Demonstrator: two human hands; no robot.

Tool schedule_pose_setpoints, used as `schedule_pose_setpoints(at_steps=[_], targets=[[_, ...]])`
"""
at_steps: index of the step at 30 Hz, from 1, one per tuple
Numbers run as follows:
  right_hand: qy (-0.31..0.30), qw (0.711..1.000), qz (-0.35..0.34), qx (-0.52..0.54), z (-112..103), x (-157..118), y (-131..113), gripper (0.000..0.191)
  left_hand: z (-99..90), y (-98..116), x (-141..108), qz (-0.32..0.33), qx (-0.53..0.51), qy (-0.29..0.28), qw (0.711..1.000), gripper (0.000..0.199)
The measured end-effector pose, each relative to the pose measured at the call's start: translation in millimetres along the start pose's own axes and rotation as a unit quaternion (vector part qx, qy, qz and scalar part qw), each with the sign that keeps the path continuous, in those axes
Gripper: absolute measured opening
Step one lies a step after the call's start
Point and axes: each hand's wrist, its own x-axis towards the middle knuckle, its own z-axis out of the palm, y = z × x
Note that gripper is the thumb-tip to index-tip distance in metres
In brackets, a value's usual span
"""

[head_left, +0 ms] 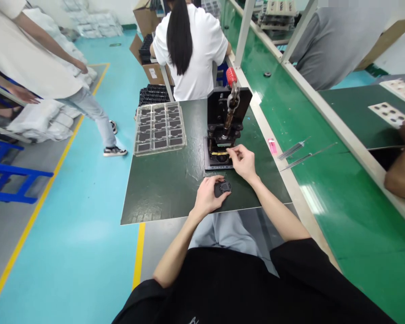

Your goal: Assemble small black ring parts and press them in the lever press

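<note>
My left hand (pixel 206 196) is closed around the edges of a small black plastic part (pixel 224 187) just above the near side of the dark green tabletop (pixel 158 193). Farther forward, my right hand (pixel 245 163) reaches to the base of a black hand-operated toggle press (pixel 228 114), thumb and forefinger pinched together at the fixture. What is between those fingertips, if anything, is too small to make out. A yellow strip (pixel 219 153) lies across the fixture beside them. The red-gripped handle (pixel 231 76) of the press stands upright.
A clear compartment tray (pixel 185 143) of flat dark parts sits left of the press. Right of the table runs a green conveyor (pixel 319 180) with a pink object (pixel 272 146) at its edge and thin metal rods (pixel 292 150). Co-workers are ahead, left and right.
</note>
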Motion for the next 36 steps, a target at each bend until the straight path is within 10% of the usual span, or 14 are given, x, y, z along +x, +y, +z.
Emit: schedule_pose_setpoints(at_steps=[3,10,29,36], targets=[[0.033,0.998,0.038,0.042,-12.1,-21.7,-2.9,0.052,-3.4,-1.0,-0.6,0.000,-0.009,-0.004,1.000,0.045],[-0.111,0.985,0.100,0.083,-27.4,-82.8,-10.7,0.054,-3.4,-2.6,-1.5,0.001,-0.014,-0.003,1.000,0.050],[-0.131,0.989,0.038,-0.066,-21.4,-80.9,-12.0,0.039,-1.7,-0.6,0.4,-0.012,-0.023,-0.001,1.000,0.052],[-0.140,0.977,-0.098,-0.129,-15.9,-86.1,-14.8,0.027,1.0,-0.3,-0.1,-0.020,-0.016,0.001,1.000,0.053]])
